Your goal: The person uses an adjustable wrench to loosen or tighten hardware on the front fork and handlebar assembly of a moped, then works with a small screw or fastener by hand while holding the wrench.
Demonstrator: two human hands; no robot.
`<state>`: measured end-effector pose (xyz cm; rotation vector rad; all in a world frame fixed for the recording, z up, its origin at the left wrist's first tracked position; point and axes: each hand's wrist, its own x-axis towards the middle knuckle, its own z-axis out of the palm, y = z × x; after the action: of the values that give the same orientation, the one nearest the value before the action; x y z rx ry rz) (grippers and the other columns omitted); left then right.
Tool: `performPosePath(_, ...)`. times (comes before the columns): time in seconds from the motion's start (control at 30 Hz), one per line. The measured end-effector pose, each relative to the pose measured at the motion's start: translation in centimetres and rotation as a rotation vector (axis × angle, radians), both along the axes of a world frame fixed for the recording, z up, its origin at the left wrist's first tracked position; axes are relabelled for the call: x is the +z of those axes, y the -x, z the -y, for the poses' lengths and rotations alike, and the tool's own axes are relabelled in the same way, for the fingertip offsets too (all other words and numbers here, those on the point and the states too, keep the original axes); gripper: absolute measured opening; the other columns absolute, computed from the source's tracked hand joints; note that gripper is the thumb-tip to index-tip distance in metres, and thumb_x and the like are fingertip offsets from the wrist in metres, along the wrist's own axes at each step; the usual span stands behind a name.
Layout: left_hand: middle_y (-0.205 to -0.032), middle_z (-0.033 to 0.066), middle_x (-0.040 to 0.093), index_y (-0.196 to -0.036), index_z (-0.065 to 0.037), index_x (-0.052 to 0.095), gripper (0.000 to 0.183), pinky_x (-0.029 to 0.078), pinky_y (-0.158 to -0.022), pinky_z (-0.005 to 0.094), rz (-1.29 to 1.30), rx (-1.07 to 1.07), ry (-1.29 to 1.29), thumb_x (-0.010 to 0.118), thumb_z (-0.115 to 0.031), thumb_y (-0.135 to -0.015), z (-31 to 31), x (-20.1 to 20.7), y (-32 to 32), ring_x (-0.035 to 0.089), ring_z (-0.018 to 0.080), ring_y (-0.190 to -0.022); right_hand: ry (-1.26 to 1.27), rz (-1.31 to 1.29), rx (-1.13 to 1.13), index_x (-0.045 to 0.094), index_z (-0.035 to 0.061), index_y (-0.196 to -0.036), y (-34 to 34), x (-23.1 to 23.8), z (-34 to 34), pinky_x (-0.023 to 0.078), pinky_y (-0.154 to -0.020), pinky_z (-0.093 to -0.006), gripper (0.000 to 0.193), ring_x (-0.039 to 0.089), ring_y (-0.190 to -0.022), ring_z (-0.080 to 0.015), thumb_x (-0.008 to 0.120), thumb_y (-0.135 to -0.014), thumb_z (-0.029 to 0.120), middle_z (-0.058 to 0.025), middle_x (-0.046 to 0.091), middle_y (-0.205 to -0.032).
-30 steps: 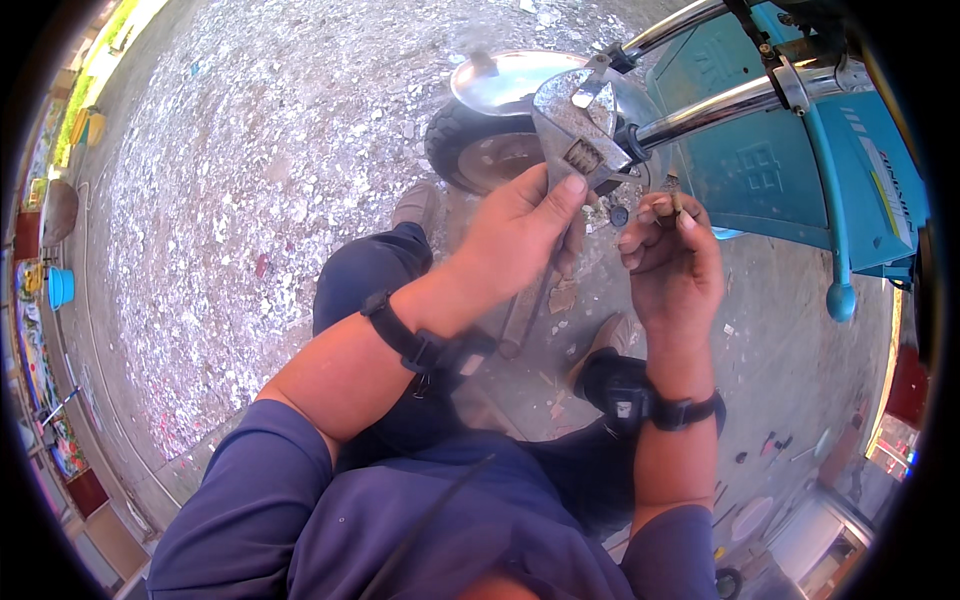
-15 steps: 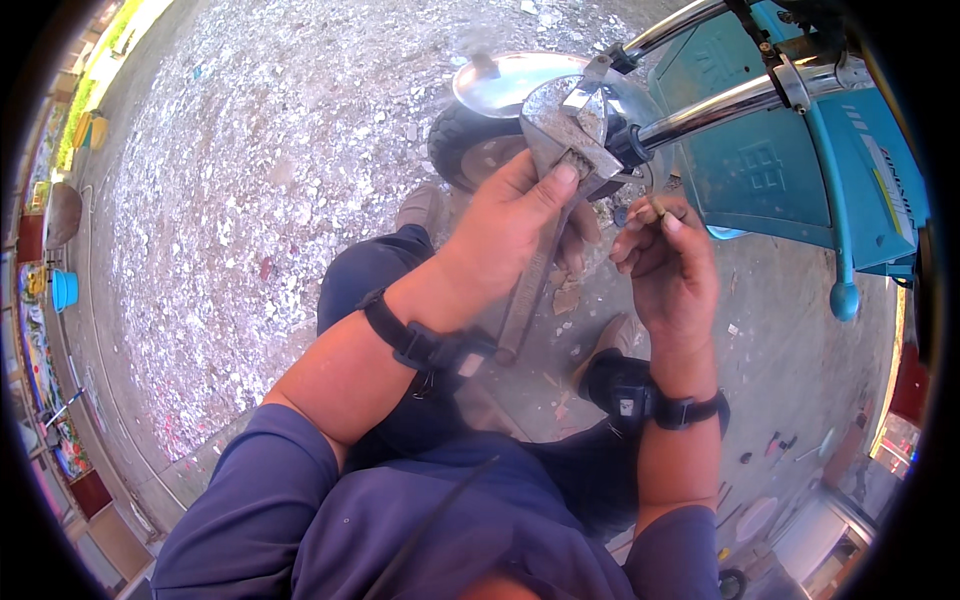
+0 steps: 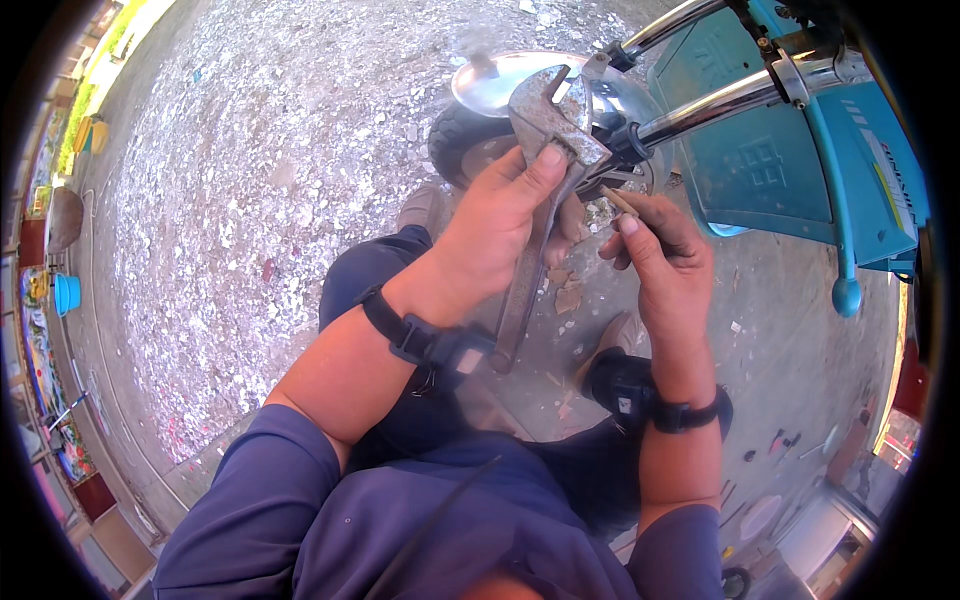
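My left hand (image 3: 480, 235) is wrapped round a large, worn adjustable wrench (image 3: 530, 270), with my thumb by its adjusting screw. The jaws point away from me, and the handle hangs down toward my knees. To its right, my right hand (image 3: 672, 265) pinches a short, thin, brownish stick-like piece (image 3: 620, 202) between thumb and fingers. Its exact kind cannot be made out. The wrench head sits in front of the front wheel (image 3: 450, 150) and shiny mudguard (image 3: 490, 85) of a teal vehicle. Whether it touches the axle end is hidden.
Chrome fork tubes (image 3: 705, 105) slope to the upper right beside teal body panels (image 3: 770, 165) and a round-ended teal bar (image 3: 846, 297). Pale fragments cover the ground (image 3: 250, 200) at left. Small tools (image 3: 785, 440) lie at lower right; a blue bucket (image 3: 67, 293) stands far left.
The wrench has shifted slightly left and its head has tilted, showing the jaws' gap more. My right hand has turned, and the thin piece in its fingers now shows clearly.
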<state>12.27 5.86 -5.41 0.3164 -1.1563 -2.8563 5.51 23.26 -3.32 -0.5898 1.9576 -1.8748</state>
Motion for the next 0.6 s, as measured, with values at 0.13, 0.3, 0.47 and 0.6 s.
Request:
performPosePath(0.13, -0.071, 0.0056, 0.058, -0.109, -0.013, 0.059, 0.03, 0.042, -0.046, 0.0278, -0.008, 0.009, 0.021, 0.055, -0.041, -0.1, -0.1, 0.1, 0.0, 0.051, 0.015, -0.051, -0.006, -0.029, -0.002, 0.07, -0.0019, -0.112, -0.2, 0.2, 0.1, 0.047, -0.062, -0.0208, 0.022, 0.063, -0.073, -0.0087, 0.065, -0.091, 0.002, -0.0045, 0.062, -0.094)
performPosePath(0.3, -0.07, 0.0058, 0.056, -0.104, -0.014, 0.057, 0.032, 0.04, -0.045, 0.0274, 0.023, -0.016, 0.004, 0.054, -0.045, -0.1, -0.1, 0.2, 0.1, 0.05, 0.0157, -0.049, 0.018, 0.005, -0.042, 0.07, -0.0012, -0.112, -0.4, 0.1, 0.3, 0.048, -0.062, -0.0206, 0.021, 0.065, -0.074, -0.0097, 0.066, -0.092, 0.004, -0.0051, 0.065, -0.096)
performPosePath(0.47, -0.07, 0.0042, 0.054, -0.1, -0.014, 0.056, 0.036, 0.04, -0.044, 0.0269, 0.096, -0.018, -0.09, 0.055, -0.05, -0.098, -0.1, -0.1, 0.1, 0.047, 0.0151, -0.048, 0.048, 0.039, -0.059, 0.07, 0.0, -0.111, -0.4, 0.1, 0.4, 0.048, -0.062, -0.0207, 0.02, 0.067, -0.076, -0.0108, 0.066, -0.093, 0.006, -0.0057, 0.069, -0.097)
performPosePath(0.6, -0.07, 0.0022, 0.053, -0.105, -0.012, 0.058, 0.041, 0.04, -0.044, 0.0275, 0.069, -0.042, -0.094, 0.052, -0.052, -0.098, 0.0, -0.1, 0.3, 0.045, 0.0119, -0.047, 0.083, 0.001, -0.091, 0.07, 0.0011, -0.112, 0.4, 0.2, -0.7, 0.048, -0.063, -0.0216, 0.02, 0.067, -0.077, -0.0116, 0.066, -0.094, 0.008, -0.0065, 0.071, -0.095)
